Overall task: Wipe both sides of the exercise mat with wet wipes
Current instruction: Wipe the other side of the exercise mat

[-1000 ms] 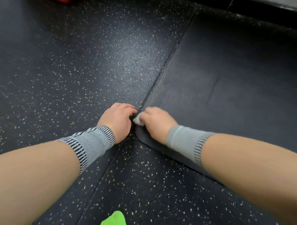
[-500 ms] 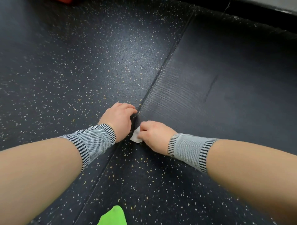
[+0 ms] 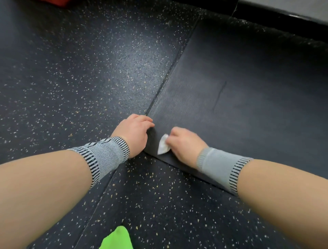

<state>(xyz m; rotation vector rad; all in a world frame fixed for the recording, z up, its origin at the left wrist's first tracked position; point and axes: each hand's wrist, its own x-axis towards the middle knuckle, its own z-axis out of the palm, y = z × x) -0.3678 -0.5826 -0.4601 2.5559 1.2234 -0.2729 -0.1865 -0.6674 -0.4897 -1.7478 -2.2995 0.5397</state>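
Observation:
A dark ribbed exercise mat [image 3: 239, 92] lies flat on the speckled rubber floor, stretching from the centre to the upper right. My left hand [image 3: 134, 132] curls over the mat's near left corner and holds its edge. My right hand [image 3: 184, 144] grips a small crumpled white wet wipe [image 3: 163, 144] and presses it onto the mat just inside that corner. Both wrists wear grey knitted bands.
Black speckled floor [image 3: 79, 71] surrounds the mat. A bright green object [image 3: 118, 239] shows at the bottom edge. A red object [image 3: 58, 2] peeks in at the top left. A dark raised ledge [image 3: 284, 19] runs along the top right.
My right hand with the wipe slid back toward me off the corner edge, then moved right and onto the mat surface. My left hand stayed on the corner.

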